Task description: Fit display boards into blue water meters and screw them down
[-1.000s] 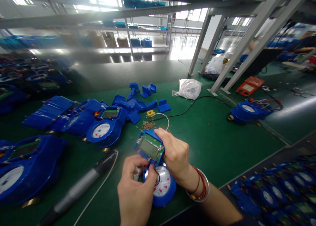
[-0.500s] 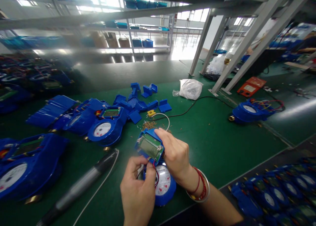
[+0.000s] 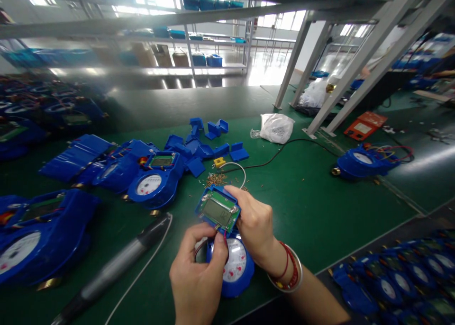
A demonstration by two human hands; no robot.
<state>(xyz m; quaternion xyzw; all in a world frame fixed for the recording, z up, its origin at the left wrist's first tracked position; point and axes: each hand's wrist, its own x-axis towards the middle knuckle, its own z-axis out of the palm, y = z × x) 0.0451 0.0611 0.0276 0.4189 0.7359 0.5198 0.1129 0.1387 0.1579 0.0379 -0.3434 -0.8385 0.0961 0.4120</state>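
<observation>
A blue water meter with a white dial (image 3: 234,261) lies in front of me, its display box tilted up. Inside that box sits a green circuit board with a grey LCD (image 3: 216,211). My right hand (image 3: 254,221) is closed around the box's right side. At the board's lower edge, my left hand (image 3: 201,263) pinches thin dark and red wires (image 3: 225,239) between thumb and forefinger. The fingertips partly hide the wires, and the hand covers the meter's left side.
Small brass screws (image 3: 215,179), a yellow block (image 3: 219,162) and loose blue covers (image 3: 194,149) lie beyond the meter. An electric screwdriver (image 3: 117,263) and more meters (image 3: 149,185) are on the left. A white bag (image 3: 276,127) and an orange box (image 3: 365,125) stand farther back.
The display box has turned slightly, showing more of its board and rim. The wires that looped over the dial now run closer to my left fingers, which have shifted a little.
</observation>
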